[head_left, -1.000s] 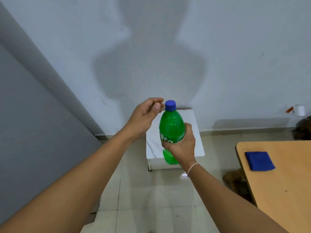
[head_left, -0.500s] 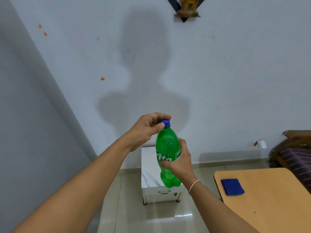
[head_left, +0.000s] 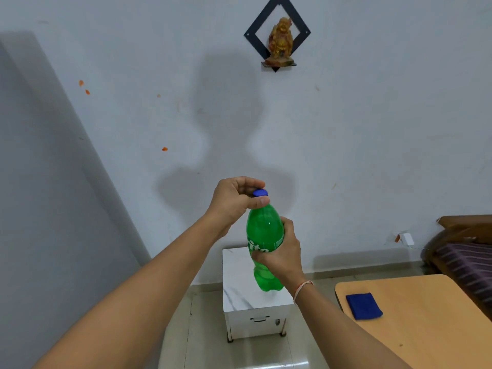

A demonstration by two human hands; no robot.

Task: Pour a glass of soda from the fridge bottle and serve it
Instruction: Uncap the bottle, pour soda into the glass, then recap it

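Observation:
A green soda bottle (head_left: 263, 233) is held upright in mid-air at the centre of the view. My right hand (head_left: 279, 254) grips its body around the label. Its blue cap (head_left: 260, 193) is pinched between the thumb and curled fingers of my left hand (head_left: 234, 201), which covers the cap's left side. No glass is in view.
A small white marble-topped stool (head_left: 239, 291) stands on the tiled floor under the bottle, against the wall. A wooden table (head_left: 426, 320) at the lower right carries a folded blue cloth (head_left: 363, 306). A bed (head_left: 468, 257) sits at the far right. A grey panel (head_left: 40, 209) fills the left.
My left hand closed its thumb and fingers round the blue cap, which it only hovered beside a second ago. The view tilted up, showing the wall shelf with a figurine.

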